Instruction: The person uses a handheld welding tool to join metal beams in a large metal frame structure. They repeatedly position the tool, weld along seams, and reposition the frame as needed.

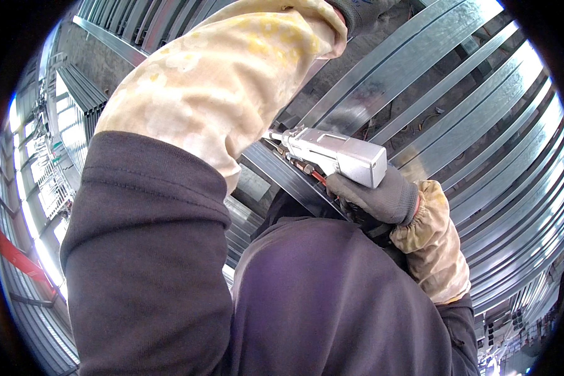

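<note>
My right hand (382, 197), in a grey work glove, is closed around the grip of a welding gun (341, 153). The gun has a silver boxy body, and its narrow nozzle points left toward my left sleeve, which covers the area past the tip. Brass-coloured fittings and a red-orange part run beneath the body. A metal profile (288, 175) lies just below the gun. At the top edge is my left hand (370, 15), also in a grey glove, reaching past the far end of my left forearm; its fingers are cut off from view.
Long galvanised steel profiles (413, 56) lie in parallel rows with gaps on the right. More bars (150, 25) stand in rows at the far left, near a stack of ridged profiles (81, 94). My bent knee (319, 269) fills the lower middle.
</note>
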A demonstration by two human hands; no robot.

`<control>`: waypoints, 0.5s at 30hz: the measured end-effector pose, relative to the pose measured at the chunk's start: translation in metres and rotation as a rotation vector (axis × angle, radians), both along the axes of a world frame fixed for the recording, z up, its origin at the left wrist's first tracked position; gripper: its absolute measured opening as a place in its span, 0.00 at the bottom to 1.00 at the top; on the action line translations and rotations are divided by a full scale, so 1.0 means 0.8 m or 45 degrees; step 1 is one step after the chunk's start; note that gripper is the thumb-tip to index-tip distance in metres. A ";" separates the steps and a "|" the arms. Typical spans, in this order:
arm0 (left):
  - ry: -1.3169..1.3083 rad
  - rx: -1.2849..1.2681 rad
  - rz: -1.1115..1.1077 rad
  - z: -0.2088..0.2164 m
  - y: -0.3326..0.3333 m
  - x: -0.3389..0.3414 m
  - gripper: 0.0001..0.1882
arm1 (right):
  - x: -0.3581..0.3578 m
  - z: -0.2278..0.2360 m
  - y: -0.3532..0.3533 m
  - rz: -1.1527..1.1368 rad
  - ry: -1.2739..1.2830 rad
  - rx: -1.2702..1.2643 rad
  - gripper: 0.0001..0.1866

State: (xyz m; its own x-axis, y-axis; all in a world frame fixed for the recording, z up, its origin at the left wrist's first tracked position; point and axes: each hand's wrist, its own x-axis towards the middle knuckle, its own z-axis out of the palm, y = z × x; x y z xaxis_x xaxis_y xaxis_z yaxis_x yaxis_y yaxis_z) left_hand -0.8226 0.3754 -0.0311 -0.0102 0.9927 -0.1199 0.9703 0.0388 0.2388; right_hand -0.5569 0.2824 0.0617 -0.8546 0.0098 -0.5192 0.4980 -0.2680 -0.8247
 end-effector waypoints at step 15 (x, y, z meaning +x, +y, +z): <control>-0.018 -0.023 -0.013 -0.006 0.002 -0.002 0.32 | -0.001 0.005 0.002 0.021 -0.007 -0.047 0.26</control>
